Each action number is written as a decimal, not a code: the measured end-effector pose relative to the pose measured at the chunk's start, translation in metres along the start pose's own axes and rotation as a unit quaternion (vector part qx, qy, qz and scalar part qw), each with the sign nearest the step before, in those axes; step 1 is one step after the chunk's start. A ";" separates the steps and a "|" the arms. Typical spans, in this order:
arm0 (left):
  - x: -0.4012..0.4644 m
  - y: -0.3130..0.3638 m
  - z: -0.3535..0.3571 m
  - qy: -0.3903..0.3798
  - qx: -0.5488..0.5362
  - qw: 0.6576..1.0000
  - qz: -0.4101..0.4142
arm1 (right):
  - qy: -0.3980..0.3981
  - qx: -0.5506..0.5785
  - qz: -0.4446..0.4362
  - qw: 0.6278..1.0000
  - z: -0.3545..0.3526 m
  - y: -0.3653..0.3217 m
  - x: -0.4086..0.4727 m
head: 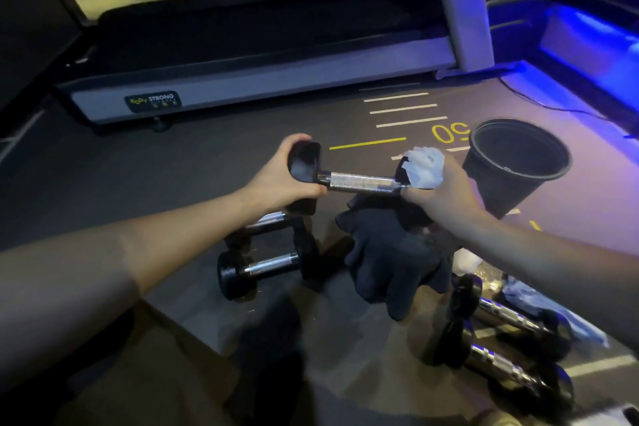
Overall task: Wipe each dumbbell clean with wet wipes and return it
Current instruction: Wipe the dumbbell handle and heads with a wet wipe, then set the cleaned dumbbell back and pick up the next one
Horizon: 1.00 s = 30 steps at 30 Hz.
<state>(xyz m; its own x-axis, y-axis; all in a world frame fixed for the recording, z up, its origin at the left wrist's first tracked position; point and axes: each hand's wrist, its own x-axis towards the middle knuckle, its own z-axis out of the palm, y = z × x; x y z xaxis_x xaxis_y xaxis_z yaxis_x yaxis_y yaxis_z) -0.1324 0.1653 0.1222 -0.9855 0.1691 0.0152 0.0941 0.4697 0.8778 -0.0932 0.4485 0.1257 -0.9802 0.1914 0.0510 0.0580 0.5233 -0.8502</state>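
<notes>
Above the floor (207, 162), the left hand (280, 180) grips one head of a dumbbell (359, 180); the right hand (439, 190) presses a white wipe (424, 166) around the other head.

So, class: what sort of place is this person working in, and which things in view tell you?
Most likely a gym. A treadmill stands ahead, the dark floor carries painted distance lines and a yellow "50", and several dumbbells lie about, one held dumbbell being wiped.

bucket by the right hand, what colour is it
Black, inside and out; the bucket shows only in the head view.
</notes>
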 end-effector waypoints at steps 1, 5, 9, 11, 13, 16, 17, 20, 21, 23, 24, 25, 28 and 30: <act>-0.003 -0.004 -0.007 0.006 0.001 1.000 -0.004 | -0.006 -0.013 -0.006 1.000 0.007 -0.005 0.001; -0.017 -0.022 -0.037 0.031 0.002 0.999 -0.030 | -0.036 -0.041 -0.028 0.998 0.041 -0.021 0.012; -0.032 -0.045 -0.064 0.065 0.004 0.996 -0.059 | -0.077 -0.058 -0.035 0.995 0.077 -0.044 0.015; -0.038 -0.057 -0.077 0.073 0.002 0.994 -0.083 | -0.107 -0.034 -0.010 0.994 0.096 -0.051 0.013; -0.042 -0.070 -0.089 0.075 0.009 0.992 -0.101 | -0.139 -0.019 0.013 0.990 0.116 -0.053 0.011; -0.047 -0.092 -0.100 0.073 0.010 0.990 -0.124 | -0.167 -0.020 0.020 0.986 0.144 -0.051 0.011; -0.049 -0.100 -0.102 0.074 0.008 0.989 -0.131 | -0.175 -0.022 0.021 0.984 0.152 -0.050 0.012; -0.052 -0.124 -0.106 0.082 0.005 0.985 -0.154 | -0.196 -0.030 0.022 0.980 0.173 -0.047 0.020; -0.053 -0.131 -0.107 0.084 0.002 0.983 -0.162 | -0.200 -0.034 0.021 0.979 0.180 -0.046 0.023; -0.051 -0.143 -0.110 0.081 0.000 0.981 -0.176 | -0.207 -0.041 0.019 0.977 0.194 -0.044 0.030; -0.050 -0.148 -0.112 0.080 -0.003 0.980 -0.182 | -0.210 -0.044 0.018 0.976 0.200 -0.043 0.034; -0.048 -0.152 -0.114 0.081 -0.007 0.979 -0.188 | -0.213 -0.051 0.018 0.976 0.206 -0.042 0.038; -0.040 -0.160 -0.116 0.080 -0.012 0.974 -0.210 | -0.220 -0.075 0.023 0.972 0.220 -0.037 0.049; -0.036 -0.167 -0.113 0.075 -0.012 0.972 -0.221 | -0.224 -0.081 0.025 0.971 0.227 -0.031 0.054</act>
<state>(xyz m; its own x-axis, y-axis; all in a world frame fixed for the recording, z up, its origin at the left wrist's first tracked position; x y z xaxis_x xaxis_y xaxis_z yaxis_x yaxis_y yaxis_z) -0.1291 -0.0174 0.0290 -0.9382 -0.1747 -0.2987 -0.3459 0.4464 0.8253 -0.1913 0.2540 0.0354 -0.9574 -0.1416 -0.2516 0.1005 0.6535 -0.7502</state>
